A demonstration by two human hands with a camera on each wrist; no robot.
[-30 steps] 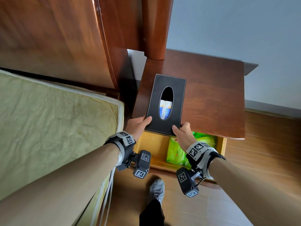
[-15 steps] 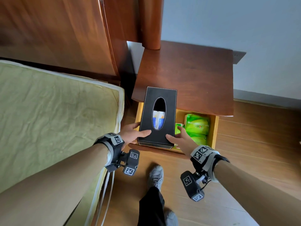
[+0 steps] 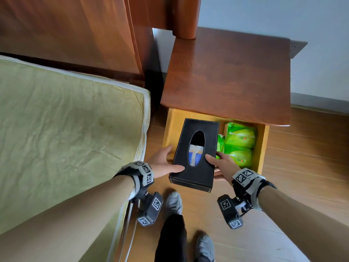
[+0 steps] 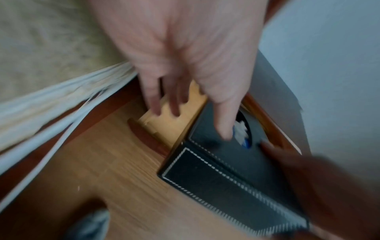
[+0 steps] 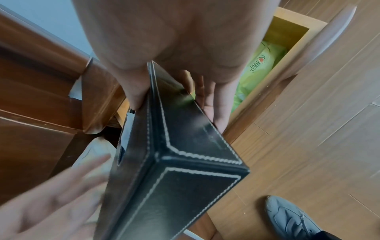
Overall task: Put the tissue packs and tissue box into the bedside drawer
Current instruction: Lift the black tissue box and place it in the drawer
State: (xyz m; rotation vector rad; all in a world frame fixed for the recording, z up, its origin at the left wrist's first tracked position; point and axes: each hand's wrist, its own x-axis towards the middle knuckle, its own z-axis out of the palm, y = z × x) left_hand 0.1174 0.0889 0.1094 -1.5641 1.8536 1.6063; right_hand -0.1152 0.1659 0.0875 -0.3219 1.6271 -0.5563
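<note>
The black tissue box (image 3: 195,154) is held over the open bedside drawer (image 3: 262,148), on its empty left side. It has not gone all the way in yet; its near end sticks out past the drawer's front, above the wooden floor (image 3: 302,167).

Both hands clamp the box, one on each long side. The left hand (image 3: 163,163) has its thumb flat on the box's top and its fingers reaching down along the left side. The right hand (image 3: 221,164) does the same on the right, thumb on top near the oval hole and fingers down the side wall. A hand on each side keeps the long box level, and I think that helps it slide down straight.

The green tissue packs (image 3: 238,146) already lie in the right part of the drawer, just beside the box. They are packed close to the right wall, which leaves room for the box next to them.

The bench (image 3: 226,78) above the drawer has nothing on it. The bed (image 3: 66,138) is on the left, and its edge is close to the left hand, so there is not much room on that side.
</note>
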